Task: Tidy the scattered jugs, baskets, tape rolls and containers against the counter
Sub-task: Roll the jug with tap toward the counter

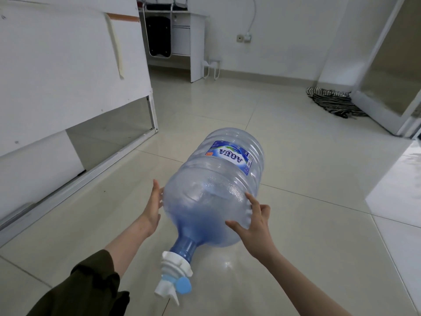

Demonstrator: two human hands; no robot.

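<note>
A big clear-blue water jug (214,188) with an AQUA label is held tilted above the tiled floor, its base pointing away from me. Its neck points down toward me and carries a white and blue tap (174,278). My left hand (153,207) presses flat against the jug's left shoulder. My right hand (255,221) spreads its fingers over the right shoulder. Together both hands clamp the jug. The white counter (68,71) stands to the left, its base panel partly open. No baskets, tape rolls or other containers are in view.
A striped cloth (335,102) lies on the floor at the right by a glass door frame (385,92). A white desk (197,49) and a folding chair (159,30) stand at the back. Pale floor tiles (296,156) stretch ahead.
</note>
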